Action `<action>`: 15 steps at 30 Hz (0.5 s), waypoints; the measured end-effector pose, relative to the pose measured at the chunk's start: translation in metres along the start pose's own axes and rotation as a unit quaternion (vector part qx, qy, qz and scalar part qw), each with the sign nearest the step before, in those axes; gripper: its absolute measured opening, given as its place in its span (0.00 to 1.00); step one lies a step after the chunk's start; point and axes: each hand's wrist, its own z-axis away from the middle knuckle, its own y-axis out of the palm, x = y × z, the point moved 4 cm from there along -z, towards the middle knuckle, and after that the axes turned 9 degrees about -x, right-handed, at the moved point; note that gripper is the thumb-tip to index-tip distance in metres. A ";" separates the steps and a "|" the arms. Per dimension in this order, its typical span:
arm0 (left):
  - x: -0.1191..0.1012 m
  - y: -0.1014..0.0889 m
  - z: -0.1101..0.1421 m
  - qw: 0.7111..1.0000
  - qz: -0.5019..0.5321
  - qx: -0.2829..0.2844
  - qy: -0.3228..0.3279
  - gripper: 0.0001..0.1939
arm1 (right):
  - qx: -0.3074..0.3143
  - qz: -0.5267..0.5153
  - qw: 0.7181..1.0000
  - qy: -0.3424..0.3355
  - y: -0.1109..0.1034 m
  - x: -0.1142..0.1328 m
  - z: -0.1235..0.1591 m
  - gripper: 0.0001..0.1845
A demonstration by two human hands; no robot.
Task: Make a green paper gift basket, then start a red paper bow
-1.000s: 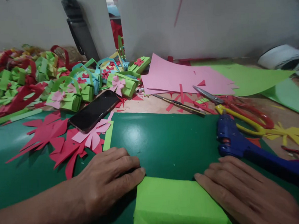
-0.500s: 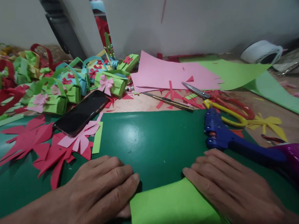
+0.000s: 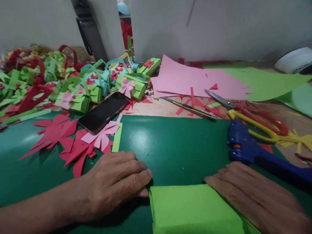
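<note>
On the glossy mat [image 3: 173, 147] lies smooth, folded lime paper [image 3: 186, 204].

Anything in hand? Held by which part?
Right hand lies along the right edge of the folded green paper; left hand is by its far left corner. Whether either grips it cannot be told.

Folded paper [image 3: 186, 204] front | phone [image 3: 103, 112] left | glue gun [image 3: 248, 149] right | bottle [image 3: 91, 33] behind, perhaps against wall [image 3: 36, 22]

Illumination dim, diffuse. White glare patch on glossy dark-green mat [image 3: 178, 147]; soft dark shadow beneath bare left hand [image 3: 114, 182]. Bare right hand [image 3: 256, 195] slightly blurred. Distant multicoloured paper heap [image 3: 51, 68] indistinct. Wide-angle stretching at edges; upper right corner darkens.
</note>
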 end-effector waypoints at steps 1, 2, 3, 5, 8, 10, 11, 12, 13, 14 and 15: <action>0.002 0.002 0.002 1.000 0.021 -0.016 -0.007 0.09 | -0.006 -0.010 1.000 0.007 -0.001 0.000 -0.003 0.15; 0.004 0.004 0.003 0.998 0.045 -0.024 -0.021 0.09 | -0.008 -0.020 1.000 0.016 -0.001 0.000 -0.006 0.14; 0.007 0.005 0.004 0.996 0.071 -0.029 -0.036 0.09 | -0.008 -0.030 0.999 0.023 -0.001 0.000 -0.009 0.13; 0.009 0.007 0.005 0.990 0.119 -0.028 -0.065 0.09 | -0.002 -0.045 0.999 0.030 0.000 0.000 -0.015 0.11; 0.008 0.007 0.003 0.986 0.147 -0.003 -0.074 0.08 | -0.004 -0.044 0.999 0.025 0.000 -0.001 -0.020 0.10; 0.005 0.007 0.001 0.988 0.140 0.023 -0.063 0.07 | -0.006 -0.044 0.999 0.027 0.000 -0.001 -0.019 0.09; 0.004 0.006 0.000 0.989 0.133 0.031 -0.056 0.07 | -0.002 -0.049 0.998 0.028 0.001 -0.001 -0.018 0.09; 0.003 0.006 0.000 0.990 0.124 0.033 -0.049 0.08 | 0.004 -0.054 0.998 0.033 0.002 -0.001 -0.018 0.09; 0.002 0.005 0.000 0.992 0.113 0.031 -0.041 0.09 | 0.010 -0.057 0.997 0.040 0.003 0.000 -0.017 0.09; 0.001 0.005 0.001 0.994 0.100 0.029 -0.034 0.10 | 0.016 -0.059 0.997 0.049 0.003 0.000 -0.016 0.09; 0.001 0.005 0.001 0.996 0.085 0.030 -0.029 0.11 | 0.020 -0.058 0.996 0.057 0.003 0.001 -0.016 0.09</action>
